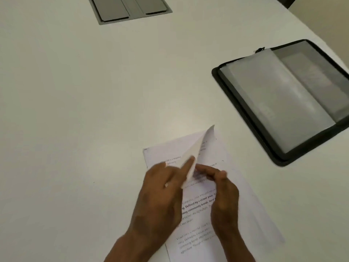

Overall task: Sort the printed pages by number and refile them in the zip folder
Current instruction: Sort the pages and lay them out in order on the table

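A stack of printed pages [232, 188] lies on the white table near the front, angled to the right. My left hand [160, 195] pinches the top sheet [196, 148] and holds it folded up off the stack, its far corner in the air. My right hand [222, 193] rests on the pages beside it, fingers curled at the lifted sheet's edge; whether it grips paper is unclear. The black zip folder [243, 108] lies open at the right, a translucent plastic sleeve [279, 99] spread across its inside.
A grey cable hatch [130, 8] is set into the white table [75, 110] at the far edge. The table's right edge runs diagonally past the folder at the upper right.
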Available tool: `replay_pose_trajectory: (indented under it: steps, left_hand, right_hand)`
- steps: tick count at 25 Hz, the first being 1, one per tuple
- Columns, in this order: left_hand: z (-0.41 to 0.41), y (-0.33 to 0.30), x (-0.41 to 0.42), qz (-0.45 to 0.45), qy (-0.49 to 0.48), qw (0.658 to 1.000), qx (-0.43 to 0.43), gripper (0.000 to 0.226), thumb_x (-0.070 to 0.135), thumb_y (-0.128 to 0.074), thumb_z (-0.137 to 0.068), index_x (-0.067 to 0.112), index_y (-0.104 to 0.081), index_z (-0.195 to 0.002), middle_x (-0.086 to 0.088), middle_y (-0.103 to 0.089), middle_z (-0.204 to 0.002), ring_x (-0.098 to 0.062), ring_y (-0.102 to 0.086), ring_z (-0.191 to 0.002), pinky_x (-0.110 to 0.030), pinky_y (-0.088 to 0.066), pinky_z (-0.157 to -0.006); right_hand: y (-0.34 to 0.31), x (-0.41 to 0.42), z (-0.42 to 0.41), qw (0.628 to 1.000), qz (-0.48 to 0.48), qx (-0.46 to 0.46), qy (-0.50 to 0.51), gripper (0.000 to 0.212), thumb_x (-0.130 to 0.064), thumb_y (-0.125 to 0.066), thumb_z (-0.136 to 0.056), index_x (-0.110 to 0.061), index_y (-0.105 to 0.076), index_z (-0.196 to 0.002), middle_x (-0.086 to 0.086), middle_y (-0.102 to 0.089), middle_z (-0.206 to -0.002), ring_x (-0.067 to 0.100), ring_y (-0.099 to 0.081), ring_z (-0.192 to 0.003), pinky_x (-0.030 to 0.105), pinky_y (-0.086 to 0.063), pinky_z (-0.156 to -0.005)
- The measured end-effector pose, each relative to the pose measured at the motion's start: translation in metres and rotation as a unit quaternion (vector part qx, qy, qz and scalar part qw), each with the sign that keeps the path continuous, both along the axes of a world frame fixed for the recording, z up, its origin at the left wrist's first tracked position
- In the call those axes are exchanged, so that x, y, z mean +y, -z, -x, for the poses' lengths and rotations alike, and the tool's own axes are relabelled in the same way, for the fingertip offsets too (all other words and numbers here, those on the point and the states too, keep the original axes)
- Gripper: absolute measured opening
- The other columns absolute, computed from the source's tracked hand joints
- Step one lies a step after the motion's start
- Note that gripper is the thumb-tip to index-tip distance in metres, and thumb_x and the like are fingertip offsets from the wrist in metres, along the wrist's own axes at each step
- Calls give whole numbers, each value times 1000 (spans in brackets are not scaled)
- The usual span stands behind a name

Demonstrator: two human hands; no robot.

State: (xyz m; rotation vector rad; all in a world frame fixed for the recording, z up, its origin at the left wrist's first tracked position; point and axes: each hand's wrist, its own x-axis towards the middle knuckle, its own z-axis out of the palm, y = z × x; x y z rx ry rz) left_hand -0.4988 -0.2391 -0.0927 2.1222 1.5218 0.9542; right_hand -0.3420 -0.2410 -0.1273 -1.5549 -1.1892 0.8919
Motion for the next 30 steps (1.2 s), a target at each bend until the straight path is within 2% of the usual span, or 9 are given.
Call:
replay_pose_trajectory:
  steps: [3, 5, 7, 10, 13, 17, 22, 25, 30]
  left_hand:
    - [-4, 15, -22, -38, 99, 992, 62, 64, 1, -58, -85, 15, -43, -146, 0, -61, -95, -18, -58, -91, -43, -48, -97]
    - [2, 16, -33, -17, 151, 985, 81, 65, 14, -65, -89, 21, -41, -148, 5, -60, -100, -14, -59, -96, -40, -47, -98]
    - [11, 4, -35, 33, 169, 984, 51, 68, 42, -69, -89, 29, -41, -149, 11, -57, -120, -6, -53, -118, -31, -43, -105]
    - [22, -3, -14, 104, 43, 991, -72, 62, 48, -68, -87, 26, -52, -142, 7, -54, -133, -12, -49, -130, -21, -38, -107]
    - [34, 13, 27, 117, -136, 981, 67, 53, 43, -57, -90, 18, -57, -137, 0, -58, -129, -18, -49, -124, -29, -40, -103]
    - [35, 31, 42, 111, -132, 962, 212, 58, 44, -61, -83, 9, -62, -129, -8, -63, -115, -32, -55, -109, -45, -45, -93]
    - [33, 25, 42, 56, -177, 977, 106, 38, 17, -72, -86, 12, -67, -123, -3, -65, -94, -28, -60, -85, -42, -48, -85]
    - [32, 17, 39, 10, -172, 982, 73, 17, 18, -61, -91, 16, -72, -103, 3, -71, -87, -24, -66, -78, -43, -45, -96]
    - [15, -9, 9, -36, -141, 989, -2, 20, 28, -60, -92, 17, -77, -93, -11, -51, -146, -30, -43, -139, -46, -39, -109]
  right_hand:
    - [-13, 9, -10, 994, 42, 100, 26, 35, -45, -49, -100, -25, -74, -87, -7, -76, -86, 9, -72, -84, 19, -54, -73]
    - [-15, 13, -13, 989, 82, 119, 36, 8, -31, -68, -92, -26, -74, -88, -10, -77, -87, 9, -73, -83, 20, -57, -69]
    - [-12, 11, -16, 986, 99, 126, 44, 14, -21, -71, -86, -23, -74, -99, -11, -78, -96, 11, -73, -92, 23, -60, -74]
    - [-12, 10, -17, 985, 91, 138, 50, 16, -17, -72, -85, -17, -75, -101, -7, -78, -95, 11, -74, -91, 21, -59, -75]
    - [-11, 8, -17, 986, 91, 131, 51, 22, -26, -71, -80, -18, -74, -100, -9, -78, -94, 10, -73, -91, 20, -58, -76]
    - [-11, 7, -15, 987, 89, 124, 45, 23, -25, -70, -80, -16, -74, -101, -8, -78, -95, 10, -73, -91, 17, -57, -74]
    - [-7, 7, -15, 990, 86, 110, 30, 24, -27, -70, -79, -18, -73, -100, -8, -78, -96, 11, -73, -92, 21, -59, -77]
    - [-6, 7, -15, 990, 83, 111, 27, 22, -26, -70, -81, -16, -74, -101, -6, -78, -96, 12, -74, -92, 22, -59, -77]
    - [-7, 8, -15, 989, 94, 106, 38, 18, -35, -68, -86, -18, -75, -89, -2, -78, -87, 11, -73, -82, 21, -57, -69]
